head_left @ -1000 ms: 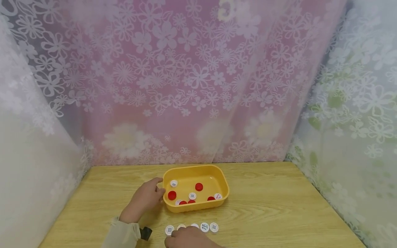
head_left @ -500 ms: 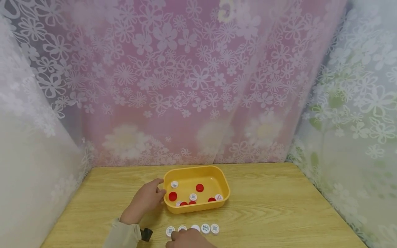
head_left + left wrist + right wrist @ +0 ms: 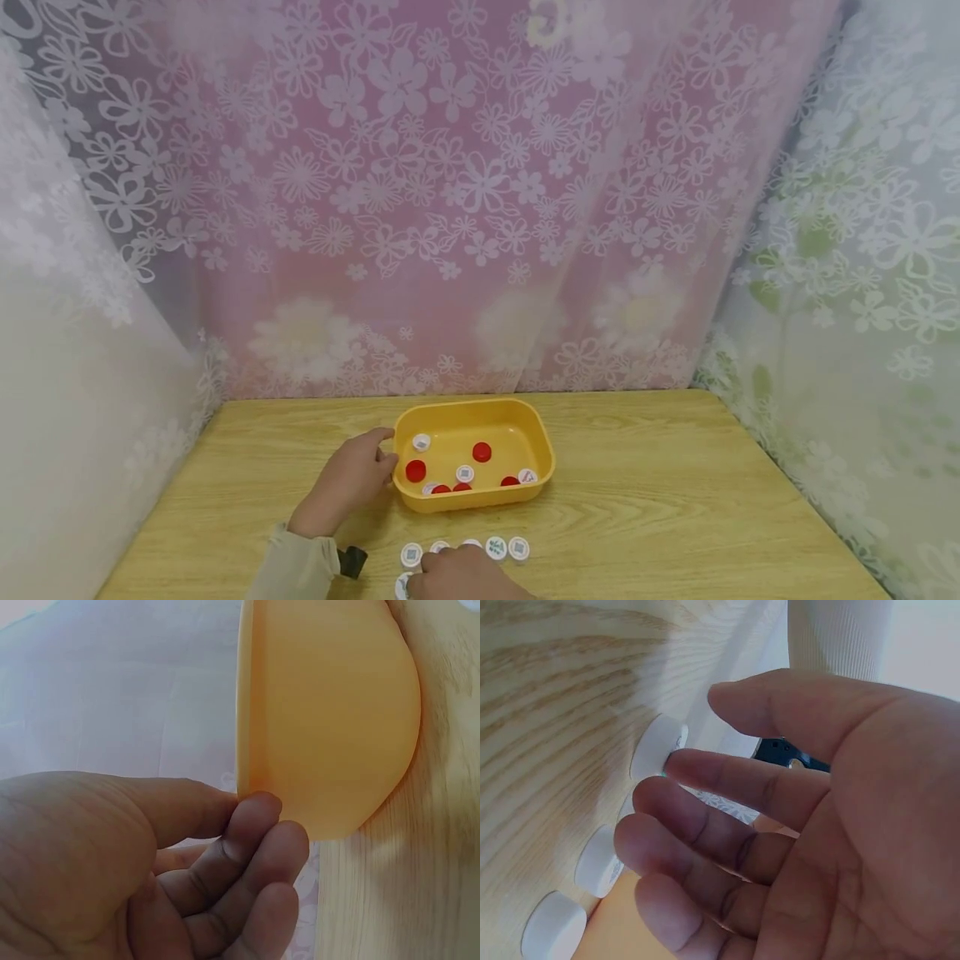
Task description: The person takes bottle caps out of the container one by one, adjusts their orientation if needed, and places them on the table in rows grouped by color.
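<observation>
At the left end of the yellow plastic basin point(image 3: 472, 502), my left hand point(image 3: 348, 483) pinches the rim between thumb and fingers. In the left wrist view, the fingertips point(image 3: 255, 817) lie against the basin's outer wall. My right hand point(image 3: 468, 577) is low over the table's near part, its fingers extended and the thumb held apart. Its index fingertip touches a round white cap point(image 3: 402, 586) with a printed top. Just beyond it lies a row of several white caps point(image 3: 497, 547) with printed tops; the hand partly covers the middle ones.
Inside the basin are several red caps point(image 3: 482, 452) and white printed caps point(image 3: 465, 473), mostly along its near side. The wood-grain table point(image 3: 637, 500) ends at a pink floral curtain point(image 3: 450, 250) behind, with pale floral curtains on both sides.
The right hand has shifted slightly right, and a white cap now shows at its fingertips, in front of the row. The left hand and basin have stayed in place.
</observation>
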The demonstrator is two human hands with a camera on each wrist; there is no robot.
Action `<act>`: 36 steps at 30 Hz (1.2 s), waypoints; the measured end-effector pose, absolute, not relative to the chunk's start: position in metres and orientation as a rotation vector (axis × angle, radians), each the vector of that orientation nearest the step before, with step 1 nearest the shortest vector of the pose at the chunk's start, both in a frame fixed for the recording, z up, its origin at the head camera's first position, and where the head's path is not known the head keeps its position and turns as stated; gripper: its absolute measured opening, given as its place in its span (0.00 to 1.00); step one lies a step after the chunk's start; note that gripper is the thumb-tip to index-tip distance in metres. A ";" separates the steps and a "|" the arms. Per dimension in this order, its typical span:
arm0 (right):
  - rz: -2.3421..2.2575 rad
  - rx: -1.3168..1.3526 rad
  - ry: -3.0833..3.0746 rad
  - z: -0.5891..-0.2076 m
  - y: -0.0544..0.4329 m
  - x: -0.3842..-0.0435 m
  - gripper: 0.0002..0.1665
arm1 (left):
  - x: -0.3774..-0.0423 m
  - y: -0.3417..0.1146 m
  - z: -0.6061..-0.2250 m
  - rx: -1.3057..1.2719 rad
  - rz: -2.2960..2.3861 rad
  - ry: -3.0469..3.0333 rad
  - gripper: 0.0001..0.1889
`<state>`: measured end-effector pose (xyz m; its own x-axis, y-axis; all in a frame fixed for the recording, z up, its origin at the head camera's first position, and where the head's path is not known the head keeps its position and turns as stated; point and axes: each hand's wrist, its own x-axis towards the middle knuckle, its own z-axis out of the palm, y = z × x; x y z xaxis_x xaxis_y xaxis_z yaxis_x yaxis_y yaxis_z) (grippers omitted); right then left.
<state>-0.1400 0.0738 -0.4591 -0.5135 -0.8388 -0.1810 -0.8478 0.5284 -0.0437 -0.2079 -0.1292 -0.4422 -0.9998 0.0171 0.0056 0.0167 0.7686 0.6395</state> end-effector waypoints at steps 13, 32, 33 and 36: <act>0.036 -1.397 2.595 -0.455 0.077 -0.143 0.18 | -0.206 -0.138 -0.438 -0.005 1.113 2.886 0.29; -0.029 -1.045 2.972 -0.396 0.157 -0.272 0.11 | -0.208 -0.144 -0.433 0.050 0.979 2.926 0.28; 0.024 -1.032 2.940 -0.397 0.158 -0.276 0.12 | -0.208 -0.144 -0.434 0.047 0.978 2.925 0.28; 0.170 -0.993 2.832 -0.401 0.157 -0.283 0.13 | -0.208 -0.143 -0.435 0.040 0.983 2.924 0.28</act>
<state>-0.2827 0.1573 -0.4011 -0.7733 -0.6122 -0.1648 -0.6275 0.7762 0.0615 -0.2082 -0.1433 -0.4348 -0.9981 0.0427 -0.0454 0.0066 0.7969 0.6041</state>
